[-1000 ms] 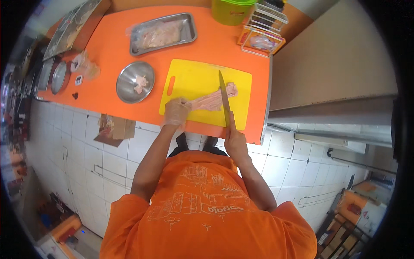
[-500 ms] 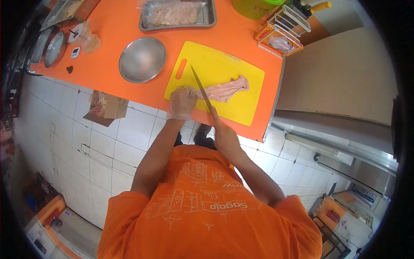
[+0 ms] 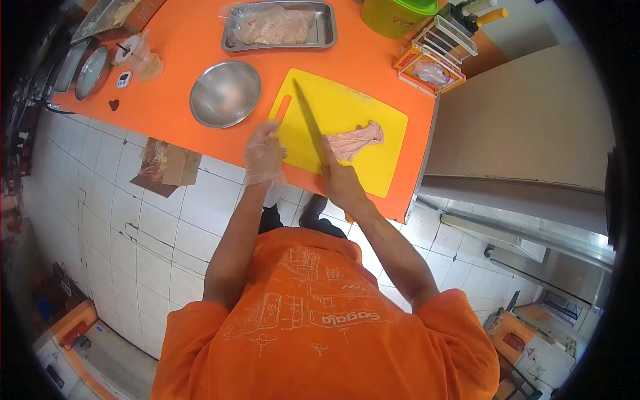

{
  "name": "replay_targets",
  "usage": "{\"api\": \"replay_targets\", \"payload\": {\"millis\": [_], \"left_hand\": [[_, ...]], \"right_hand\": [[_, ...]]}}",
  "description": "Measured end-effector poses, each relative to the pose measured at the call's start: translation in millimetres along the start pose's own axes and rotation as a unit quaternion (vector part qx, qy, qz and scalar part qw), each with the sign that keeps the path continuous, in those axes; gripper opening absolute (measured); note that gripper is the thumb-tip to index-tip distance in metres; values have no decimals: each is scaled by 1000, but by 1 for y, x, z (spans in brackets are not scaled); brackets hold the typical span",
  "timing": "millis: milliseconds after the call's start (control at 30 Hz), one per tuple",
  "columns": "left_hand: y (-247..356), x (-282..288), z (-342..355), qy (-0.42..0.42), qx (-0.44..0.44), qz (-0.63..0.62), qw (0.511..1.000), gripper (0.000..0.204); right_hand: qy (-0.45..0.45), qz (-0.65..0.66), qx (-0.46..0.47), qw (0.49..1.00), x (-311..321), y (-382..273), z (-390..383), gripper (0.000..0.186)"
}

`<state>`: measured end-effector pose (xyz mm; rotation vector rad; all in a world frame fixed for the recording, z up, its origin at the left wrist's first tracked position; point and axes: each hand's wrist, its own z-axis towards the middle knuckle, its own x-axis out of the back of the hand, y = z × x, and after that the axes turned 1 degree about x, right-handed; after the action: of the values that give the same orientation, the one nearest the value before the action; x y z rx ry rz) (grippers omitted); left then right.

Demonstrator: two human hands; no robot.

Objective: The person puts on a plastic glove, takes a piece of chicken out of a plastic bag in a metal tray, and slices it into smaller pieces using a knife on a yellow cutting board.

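A wrinkled, pale pink piece of raw meat (image 3: 360, 140) that looks like skin lies on the yellow cutting board (image 3: 387, 160). In my bare right hand (image 3: 343, 183) is the handle of a long kitchen knife (image 3: 308, 113). Its blade slants up and left across the board, just left of the meat. My left hand (image 3: 262, 152), in a clear plastic glove, hovers at the board's left edge, apart from the meat. Its fingers are curled; what they hold, if anything, does not show. A steel bowl (image 3: 210, 100) sits left of the board, with a pinkish patch inside.
Behind the bowl stands a metal tray (image 3: 325, 37) with a bag of pale meat (image 3: 277, 28). A green bucket (image 3: 393, 15), an orange box (image 3: 427, 69) and a knife rack (image 3: 455, 37) line the back right. At left are a timer (image 3: 124, 79) and another bowl (image 3: 90, 73).
My left hand has come off the meat and shifted left toward the bowl. My right hand has raised the knife slightly up and left. The meat's visible left end is shorter.
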<state>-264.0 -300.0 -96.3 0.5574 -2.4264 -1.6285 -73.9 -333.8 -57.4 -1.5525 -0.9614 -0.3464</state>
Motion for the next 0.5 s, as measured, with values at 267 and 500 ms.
{"api": "replay_targets", "payload": {"millis": [267,500], "left_hand": [[-10,-74,-11,-157,-234,409,868,12],[-32,-72,-5,-75,-311,437,841,10]], "right_hand": [[19,-30,-19,999,16,28,-26,83],[-166,-125,-167,964,39,42,-115,88]]}}
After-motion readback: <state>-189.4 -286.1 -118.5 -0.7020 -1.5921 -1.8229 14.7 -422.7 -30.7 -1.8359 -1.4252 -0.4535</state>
